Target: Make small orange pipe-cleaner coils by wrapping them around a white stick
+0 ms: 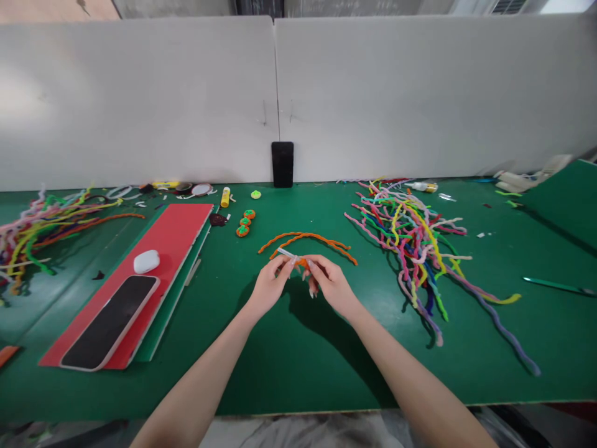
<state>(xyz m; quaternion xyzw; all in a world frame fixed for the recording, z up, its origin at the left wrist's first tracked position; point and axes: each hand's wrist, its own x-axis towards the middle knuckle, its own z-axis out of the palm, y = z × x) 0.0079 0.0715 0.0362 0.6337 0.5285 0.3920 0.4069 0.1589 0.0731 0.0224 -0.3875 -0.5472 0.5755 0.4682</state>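
My left hand (269,286) and my right hand (329,283) meet over the green table (298,361), fingers pinched together. Between them sits a small orange pipe cleaner piece (302,262) wound around a thin white stick (285,253), which pokes out up and to the left of my left fingertips. Just beyond my hands lie two or three long orange pipe cleaners (308,239), curved in an arc on the table.
A heap of many-coloured pipe cleaners (410,242) lies to the right, another heap (41,230) at far left. A red board (153,267) carries a phone (109,320) and a white earbud case (146,261). Small orange pumpkin shapes (245,222), a glue stick (225,196) and a black phone (282,163) stand behind.
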